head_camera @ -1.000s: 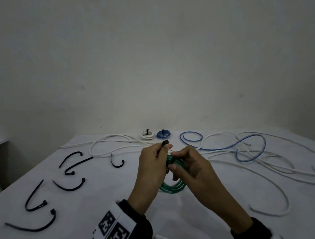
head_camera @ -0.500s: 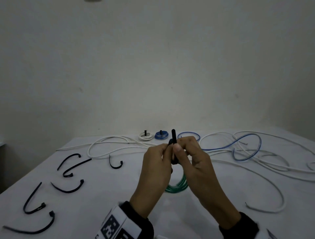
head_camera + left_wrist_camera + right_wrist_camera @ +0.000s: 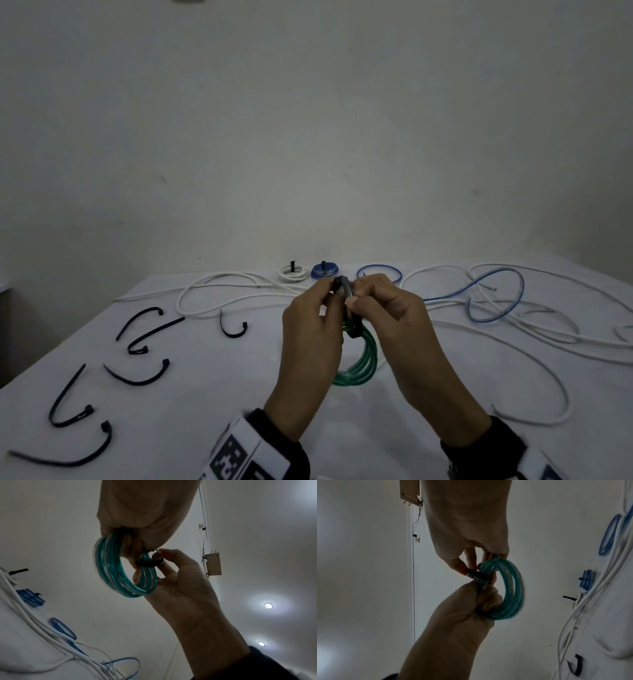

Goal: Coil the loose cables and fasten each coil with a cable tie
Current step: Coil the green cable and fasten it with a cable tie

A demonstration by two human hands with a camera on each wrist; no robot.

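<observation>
Head view first: my left hand (image 3: 310, 346) and right hand (image 3: 390, 322) meet above the middle of the desk (image 3: 191, 394), both holding the green coil (image 3: 363, 363) off the surface. A black cable tie (image 3: 346, 291) is looped round the coil's top. My left thumb and fingertips pinch the tie's upper end, and my right thumb and forefinger pinch the strap just beside them. The left wrist view shows my left fingers curled through the coil (image 3: 123, 566) with the tie (image 3: 149, 563) wrapped across its strands. The right wrist view shows my right fingers clenched round the coil's (image 3: 508, 591) lower side, with the tie (image 3: 477, 574) sticking out from the coil toward my left fingertips.

Toward the near left corner lie two loose black ties, one long and curved (image 3: 68, 452) and one hooked (image 3: 68, 401). Beyond them along the left side are four more: a crescent (image 3: 140, 375), two overlapping hooks (image 3: 137, 320) (image 3: 154, 334) and a small one (image 3: 233, 327) nearer the middle. That makes six spare ties.

On the right half sprawl loose white cables (image 3: 513, 370), too tangled for me to count, with a loose blue cable (image 3: 493, 298) looping among them.

At the far edge sit two finished coils side by side, one white (image 3: 292, 273) and one blue (image 3: 323, 270), each with a black tie standing up from it.
</observation>
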